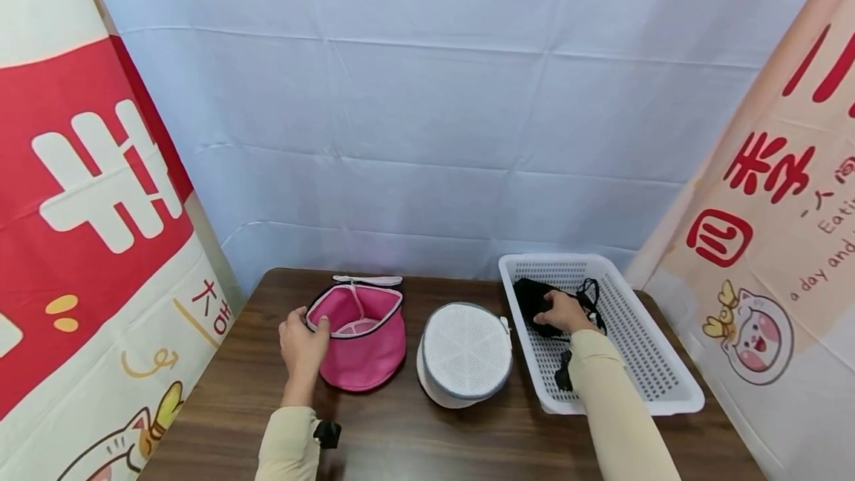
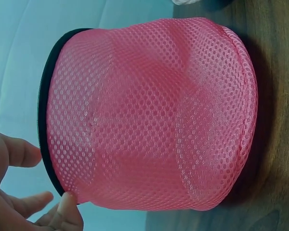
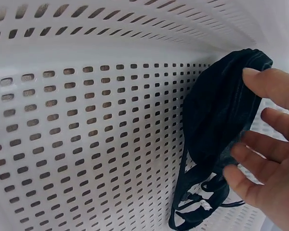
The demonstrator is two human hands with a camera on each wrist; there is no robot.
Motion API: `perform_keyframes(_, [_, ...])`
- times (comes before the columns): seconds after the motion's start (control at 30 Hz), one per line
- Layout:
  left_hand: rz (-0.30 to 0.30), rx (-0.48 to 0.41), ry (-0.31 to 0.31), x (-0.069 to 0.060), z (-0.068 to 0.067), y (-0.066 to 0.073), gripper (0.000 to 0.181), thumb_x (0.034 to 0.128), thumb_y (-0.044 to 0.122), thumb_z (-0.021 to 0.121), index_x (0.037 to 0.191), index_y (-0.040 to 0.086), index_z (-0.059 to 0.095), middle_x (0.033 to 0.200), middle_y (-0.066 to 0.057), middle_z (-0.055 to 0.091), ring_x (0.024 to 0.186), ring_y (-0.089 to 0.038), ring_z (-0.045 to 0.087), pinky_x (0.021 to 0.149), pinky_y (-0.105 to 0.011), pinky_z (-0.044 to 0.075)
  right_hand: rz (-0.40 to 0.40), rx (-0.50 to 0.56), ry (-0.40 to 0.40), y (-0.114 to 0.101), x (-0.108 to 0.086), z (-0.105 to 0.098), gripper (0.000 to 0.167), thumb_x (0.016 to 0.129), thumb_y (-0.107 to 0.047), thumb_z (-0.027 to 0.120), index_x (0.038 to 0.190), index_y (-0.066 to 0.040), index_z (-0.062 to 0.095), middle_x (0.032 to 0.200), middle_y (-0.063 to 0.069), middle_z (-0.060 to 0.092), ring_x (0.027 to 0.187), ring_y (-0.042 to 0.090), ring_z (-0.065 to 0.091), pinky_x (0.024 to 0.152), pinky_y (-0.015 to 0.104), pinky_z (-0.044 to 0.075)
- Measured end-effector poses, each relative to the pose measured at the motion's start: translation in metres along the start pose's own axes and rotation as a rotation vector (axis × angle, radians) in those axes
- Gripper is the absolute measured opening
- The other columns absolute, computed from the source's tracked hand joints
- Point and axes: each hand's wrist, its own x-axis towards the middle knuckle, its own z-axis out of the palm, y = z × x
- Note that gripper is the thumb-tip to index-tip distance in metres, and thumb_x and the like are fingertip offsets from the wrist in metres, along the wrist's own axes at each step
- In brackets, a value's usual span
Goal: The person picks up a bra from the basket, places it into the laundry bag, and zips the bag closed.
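A pink mesh laundry bag (image 1: 364,355) stands at the left of the table with its dark-edged top unzipped. My left hand (image 1: 303,340) holds its rim at the left side; in the left wrist view, fingertips touch the black edging (image 2: 44,120). At the right, my right hand (image 1: 564,312) reaches into a white plastic basket (image 1: 641,344) and grips a black bra (image 1: 528,299). In the right wrist view, the thumb lies on the cup edge of the bra (image 3: 221,101), with the other fingers beside it and the straps hanging below.
A white mesh laundry bag (image 1: 467,351) with grey edging stands between the pink bag and the basket. A small black item (image 1: 563,371) lies near the basket's front. The wooden table (image 1: 401,436) backs onto a pale cloth wall (image 1: 414,132).
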Motion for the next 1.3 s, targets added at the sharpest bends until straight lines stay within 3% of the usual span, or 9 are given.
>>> perform_keyframes(0.17, [-0.054,0.008,-0.052,0.003,-0.002,-0.001,0.048,0.0826,0.018,0.063,0.120,-0.010,0.049,0.112,-0.030,0.046,0.108,-0.044,0.040,0.087,-0.055,0.032,-0.016,-0.066,-0.081,0.001,0.003,0.004,0.065,0.077,-0.015,0.072,0.125,0.016,0.041,0.118,0.035,0.048,0.102,0.047,0.050,0.078,0.052,0.044])
perform_keyframes(0.33, [-0.100,0.030,-0.160,0.004,-0.004,-0.004,0.054,0.0826,0.015,0.061,0.125,-0.013,0.040,0.116,-0.035,0.041,0.109,-0.048,0.037,0.089,-0.056,0.032,0.012,-0.127,-0.149,0.002,0.005,0.011,0.070,0.077,-0.018,0.074,0.127,0.016,0.040,0.120,0.035,0.047,0.105,0.047,0.049,0.079,0.053,0.044])
perform_keyframes(0.5, [-0.081,0.043,-0.222,0.004,-0.005,-0.006,0.053,0.0814,0.010,0.059,0.125,-0.014,0.041,0.115,-0.037,0.047,0.110,-0.049,0.041,0.093,-0.054,0.032,0.024,-0.164,-0.150,0.004,0.008,0.018,0.070,0.076,-0.019,0.075,0.126,0.016,0.041,0.117,0.034,0.049,0.102,0.046,0.051,0.078,0.053,0.044])
perform_keyframes(0.8, [-0.041,0.079,-0.241,0.001,-0.007,-0.006,0.042,0.0812,0.008,0.057,0.119,-0.011,0.052,0.111,-0.031,0.056,0.107,-0.047,0.048,0.090,-0.051,0.037,-0.019,-0.216,-0.124,0.009,0.010,0.026,0.054,0.075,-0.016,0.075,0.113,0.014,0.051,0.100,0.028,0.057,0.089,0.039,0.057,0.072,0.049,0.047])
perform_keyframes(0.93, [-0.009,0.084,-0.242,-0.002,-0.005,-0.007,0.037,0.0801,0.007,0.058,0.112,-0.011,0.056,0.105,-0.029,0.059,0.101,-0.046,0.051,0.086,-0.051,0.039,-0.052,-0.231,-0.096,0.010,0.007,0.024,0.037,0.079,-0.005,0.064,0.110,0.014,0.055,0.099,0.028,0.058,0.080,0.036,0.058,0.065,0.045,0.046])
perform_keyframes(1.07, [-0.005,0.081,-0.246,-0.003,-0.005,-0.008,0.034,0.0797,0.006,0.059,0.110,-0.010,0.059,0.103,-0.028,0.060,0.100,-0.045,0.052,0.085,-0.051,0.040,-0.084,-0.257,-0.061,0.012,0.003,0.022,0.034,0.082,0.002,0.054,0.113,0.016,0.054,0.105,0.033,0.056,0.082,0.038,0.059,0.065,0.044,0.046])
perform_keyframes(1.3, [-0.008,0.067,-0.241,-0.002,-0.005,-0.010,0.031,0.0804,0.007,0.059,0.107,-0.009,0.061,0.100,-0.026,0.061,0.098,-0.043,0.053,0.084,-0.051,0.040,-0.091,-0.259,-0.010,0.014,0.004,0.017,0.030,0.083,0.001,0.055,0.109,0.015,0.056,0.098,0.032,0.058,0.083,0.040,0.058,0.067,0.048,0.047])
